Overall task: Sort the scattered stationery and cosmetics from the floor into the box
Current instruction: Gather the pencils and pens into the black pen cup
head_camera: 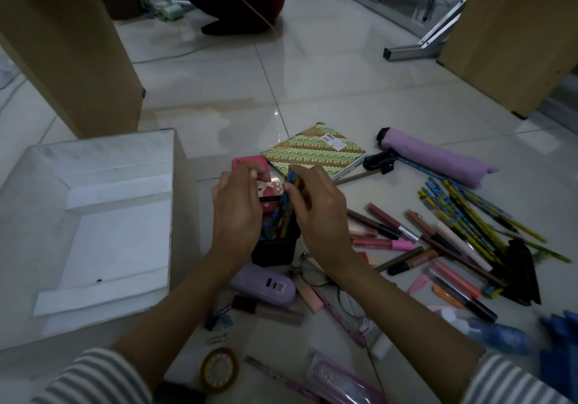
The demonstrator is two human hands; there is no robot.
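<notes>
A black mesh pencil cup (275, 251) stands on the floor, filled with coloured pencils (283, 215). My left hand (237, 212) grips the cup's left rim and a small pink card at its top. My right hand (319, 212) pinches the pencil tops inside the cup. A white open box (34, 203) sits to the left, bare inside. Lip glosses and pens (416, 241) lie scattered to the right, beside a pile of yellow-blue pencils (469, 212).
A patterned notebook (316, 153), pink case (250, 164), black clip (380, 161) and purple umbrella (438, 159) lie beyond the cup. A lilac device (266, 284), tape roll (219, 369), glasses and a pink pouch (344, 378) lie near me. Desk legs (78, 59) stand behind.
</notes>
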